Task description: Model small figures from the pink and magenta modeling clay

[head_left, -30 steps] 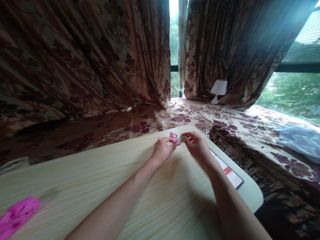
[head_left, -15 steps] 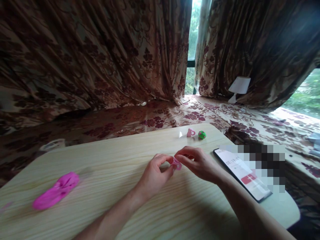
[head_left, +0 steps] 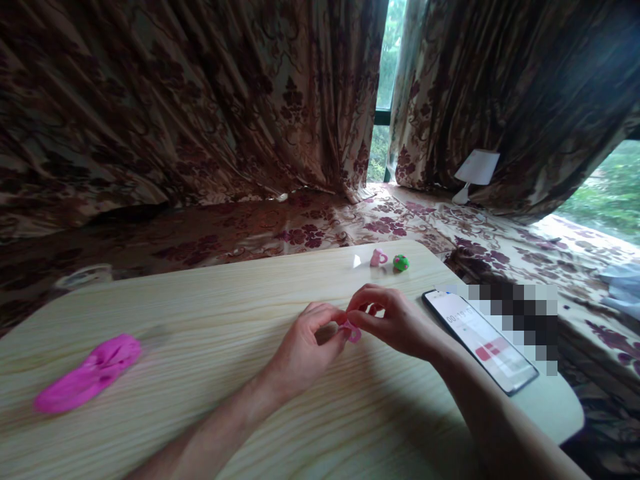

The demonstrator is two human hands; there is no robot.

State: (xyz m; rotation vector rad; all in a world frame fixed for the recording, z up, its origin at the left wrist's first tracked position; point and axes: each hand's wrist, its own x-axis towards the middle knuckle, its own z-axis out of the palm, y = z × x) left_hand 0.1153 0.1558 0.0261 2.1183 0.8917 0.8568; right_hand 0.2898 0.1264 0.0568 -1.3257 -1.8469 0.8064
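Observation:
Both my hands meet over the middle of the light wooden table (head_left: 200, 313). My left hand (head_left: 307, 343) and my right hand (head_left: 395, 323) each pinch the same small pink ring-shaped piece (head_left: 351, 331) between thumb and fingertips, just above the tabletop. Farther back near the table's far edge lie a small pink ring (head_left: 378, 257), a green ball-like piece (head_left: 401, 263) and a tiny white scrap (head_left: 356, 261), all apart from my hands.
A phone (head_left: 483, 340) with a lit screen lies at the table's right edge beside my right wrist. A bright pink pouch (head_left: 87, 373) lies at the left. Floral curtains and a floral-covered ledge with a small white lamp (head_left: 475, 172) stand behind the table.
My hands drew back from the far edge toward me with one pink piece, leaving the pink ring and green piece behind. The view shifted left and down slightly.

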